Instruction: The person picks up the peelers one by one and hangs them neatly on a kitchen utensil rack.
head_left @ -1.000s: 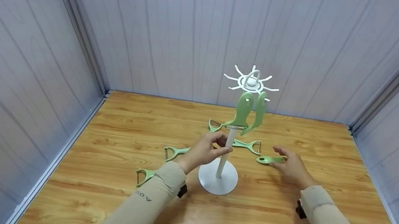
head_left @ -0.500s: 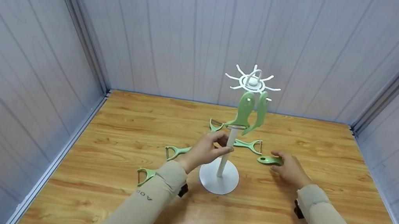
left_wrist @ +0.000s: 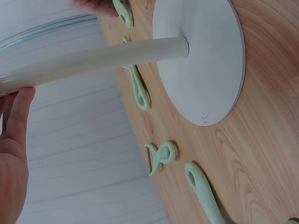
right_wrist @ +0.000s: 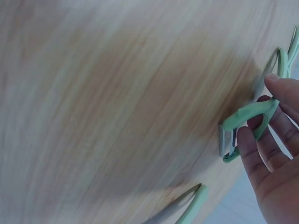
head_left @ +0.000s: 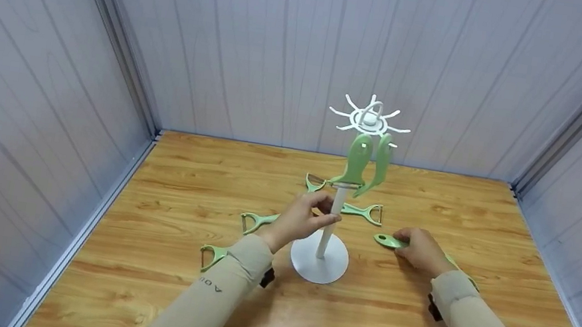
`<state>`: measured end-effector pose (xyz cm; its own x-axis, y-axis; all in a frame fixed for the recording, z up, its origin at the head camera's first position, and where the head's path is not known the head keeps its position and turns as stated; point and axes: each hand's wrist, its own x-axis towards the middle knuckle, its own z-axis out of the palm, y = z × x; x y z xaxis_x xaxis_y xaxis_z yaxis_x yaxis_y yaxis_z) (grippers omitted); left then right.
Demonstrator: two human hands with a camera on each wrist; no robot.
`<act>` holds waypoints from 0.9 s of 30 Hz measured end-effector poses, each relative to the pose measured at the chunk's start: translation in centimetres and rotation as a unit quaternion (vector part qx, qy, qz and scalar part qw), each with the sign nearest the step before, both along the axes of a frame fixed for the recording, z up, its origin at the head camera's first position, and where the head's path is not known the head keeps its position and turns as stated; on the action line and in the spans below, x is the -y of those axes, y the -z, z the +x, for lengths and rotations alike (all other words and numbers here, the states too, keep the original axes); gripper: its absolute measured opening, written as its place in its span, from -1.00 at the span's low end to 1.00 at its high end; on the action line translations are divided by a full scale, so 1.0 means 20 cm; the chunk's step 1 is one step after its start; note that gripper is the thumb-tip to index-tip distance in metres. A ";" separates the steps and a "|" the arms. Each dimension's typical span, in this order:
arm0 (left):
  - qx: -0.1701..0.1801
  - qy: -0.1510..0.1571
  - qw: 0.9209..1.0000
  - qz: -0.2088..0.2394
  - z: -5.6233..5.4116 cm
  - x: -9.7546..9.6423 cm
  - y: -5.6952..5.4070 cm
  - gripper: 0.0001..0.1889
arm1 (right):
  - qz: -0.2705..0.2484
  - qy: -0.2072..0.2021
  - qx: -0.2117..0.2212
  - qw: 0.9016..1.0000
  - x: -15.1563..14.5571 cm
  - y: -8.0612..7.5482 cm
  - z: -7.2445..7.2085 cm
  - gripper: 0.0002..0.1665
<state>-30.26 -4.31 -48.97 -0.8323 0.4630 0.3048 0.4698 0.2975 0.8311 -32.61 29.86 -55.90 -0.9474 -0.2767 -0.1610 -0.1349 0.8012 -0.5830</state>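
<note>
My left hand grips the upright pole of a white stand with a round base. From the hooked ring on top hang two green peelers, a front peeler and one beside it. To the right of the stand, my right hand pinches another green peeler low over the table, its holed handle end poking out leftward. The right wrist view shows thumb and fingers around this peeler, its metal blade facing the tabletop.
More green peelers lie on the wooden table: one behind the pole, another farther back, two on the left, a nearer peeler and a farther one. One peeler shows beside the right wrist. Panel walls enclose the table.
My right hand has come slightly nearer and its fingers have closed on the peeler, whose handle has tipped a little. A peeler beside the right wrist has come into sight. The left hand stays put.
</note>
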 end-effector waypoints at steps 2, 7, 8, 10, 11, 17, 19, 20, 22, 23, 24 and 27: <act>0.000 0.004 1.000 0.003 0.00 0.00 0.00 -0.80 | -0.004 0.003 0.001 1.000 0.00 -0.02 0.01 -0.52; -0.002 0.004 1.000 0.001 -0.01 0.00 0.00 -0.81 | -0.026 0.007 -0.017 1.000 0.01 -0.07 0.03 -0.52; -0.002 0.003 1.000 0.001 -0.01 0.00 0.00 -0.82 | -0.030 0.010 -0.020 0.999 0.02 -0.08 0.03 -0.53; -0.004 0.003 1.000 0.002 -0.01 0.00 0.01 -0.82 | -0.037 0.010 -0.027 0.999 0.02 -0.11 0.04 -0.53; -0.005 0.004 1.000 0.003 -0.01 0.00 0.01 -0.83 | -0.044 0.010 -0.029 0.999 0.02 -0.13 0.05 -0.52; -0.006 0.001 1.000 0.004 0.00 0.00 0.00 -0.82 | -0.084 0.040 -0.052 0.994 0.03 -0.19 0.06 -0.51; -0.007 -0.001 1.000 0.003 0.00 0.00 0.00 -0.82 | -0.090 0.044 -0.072 0.992 0.03 -0.21 0.06 -0.53; -0.008 -0.002 1.000 0.003 0.00 0.00 0.00 -0.82 | -0.094 0.046 -0.083 0.991 0.03 -0.22 0.06 -0.53; -0.010 -0.002 1.000 0.003 0.00 0.00 0.00 -0.82 | -0.100 0.049 -0.104 0.988 0.03 -0.23 0.06 -0.55; -0.010 -0.002 1.000 0.003 0.00 0.00 0.00 -0.82 | -0.102 0.049 -0.114 0.987 0.03 -0.24 0.06 -0.56; -0.010 -0.001 1.000 0.003 0.00 0.00 0.00 -0.81 | -0.106 0.052 -0.123 0.985 0.03 -0.25 0.06 -0.56; -0.010 0.003 1.000 0.006 0.00 0.00 0.00 -0.80 | -0.121 0.058 -0.149 0.980 0.03 -0.27 0.07 -0.54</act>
